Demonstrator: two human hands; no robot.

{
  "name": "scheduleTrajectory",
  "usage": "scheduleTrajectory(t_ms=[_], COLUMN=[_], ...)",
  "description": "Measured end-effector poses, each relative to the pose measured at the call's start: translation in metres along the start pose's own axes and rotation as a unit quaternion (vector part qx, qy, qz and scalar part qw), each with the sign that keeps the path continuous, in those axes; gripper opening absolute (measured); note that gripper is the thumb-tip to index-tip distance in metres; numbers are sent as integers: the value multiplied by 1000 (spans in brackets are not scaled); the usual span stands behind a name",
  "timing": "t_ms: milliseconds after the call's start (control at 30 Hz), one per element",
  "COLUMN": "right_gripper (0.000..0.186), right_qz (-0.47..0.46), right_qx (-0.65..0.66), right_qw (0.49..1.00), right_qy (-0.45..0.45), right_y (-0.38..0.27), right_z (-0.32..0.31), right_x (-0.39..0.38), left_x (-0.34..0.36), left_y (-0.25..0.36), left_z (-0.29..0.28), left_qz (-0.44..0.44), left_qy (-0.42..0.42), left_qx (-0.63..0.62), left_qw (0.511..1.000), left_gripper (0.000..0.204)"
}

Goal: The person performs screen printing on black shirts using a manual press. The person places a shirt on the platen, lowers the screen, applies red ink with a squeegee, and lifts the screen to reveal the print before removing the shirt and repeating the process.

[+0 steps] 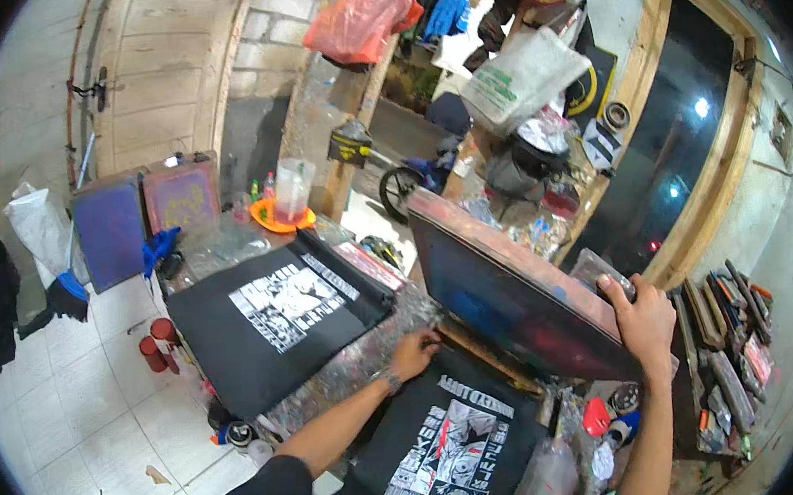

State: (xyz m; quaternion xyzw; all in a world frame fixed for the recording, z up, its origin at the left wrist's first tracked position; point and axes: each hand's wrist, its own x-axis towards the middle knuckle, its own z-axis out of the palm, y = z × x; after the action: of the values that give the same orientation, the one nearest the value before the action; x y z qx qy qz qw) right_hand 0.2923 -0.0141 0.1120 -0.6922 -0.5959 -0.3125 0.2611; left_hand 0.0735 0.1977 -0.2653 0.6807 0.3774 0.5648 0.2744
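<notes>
My right hand (646, 320) grips the upper right edge of a raised screen-printing frame (513, 284), with a clear plastic object (597, 272) beside my fingers. The frame stands tilted up on its long side. Below it lies a black printed T-shirt (451, 441) with white lettering, a white picture and red strokes. My left hand (413, 354), a band at its wrist, has its fingers closed on the shirt's far edge, close to the frame's foot. Left of that, a second black T-shirt (284, 309) with a white print lies spread on the paint-stained table.
An orange plate (281, 216) with a clear plastic cup stands at the table's back. Two screen frames (112, 230) lean at the left. Red containers (153, 354) stand beside the table. Squeegees and tools (731, 350) crowd the right. A clear bottle (542, 485) lies by the near shirt.
</notes>
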Motion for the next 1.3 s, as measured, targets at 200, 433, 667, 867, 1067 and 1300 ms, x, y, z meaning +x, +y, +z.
scheduleTrajectory(t_ms=[200, 433, 667, 867, 1067, 1300], right_gripper=[74, 73, 71, 72, 73, 74], right_qz=[28, 28, 27, 1, 12, 26], right_qx=[-36, 16, -11, 60, 37, 17], right_qw=[999, 999, 999, 997, 999, 999], right_qy=[-27, -27, -24, -39, -22, -40], right_y=[23, 7, 26, -3, 20, 41], right_z=[-25, -11, -21, 0, -17, -24], right_x=[16, 21, 22, 22, 27, 35], left_x=[-29, -76, -164, -343, -331, -234], left_y=[46, 17, 122, 127, 181, 187], left_z=[-215, -413, -98, 142, 155, 3], left_qz=[-85, -84, 84, 363, 363, 270], left_qy=[320, 479, -52, -350, -415, -544], left_qx=[120, 272, 179, -22, 9, 203], left_qw=[936, 830, 979, 863, 834, 768], left_gripper=[19, 20, 34, 56, 64, 36])
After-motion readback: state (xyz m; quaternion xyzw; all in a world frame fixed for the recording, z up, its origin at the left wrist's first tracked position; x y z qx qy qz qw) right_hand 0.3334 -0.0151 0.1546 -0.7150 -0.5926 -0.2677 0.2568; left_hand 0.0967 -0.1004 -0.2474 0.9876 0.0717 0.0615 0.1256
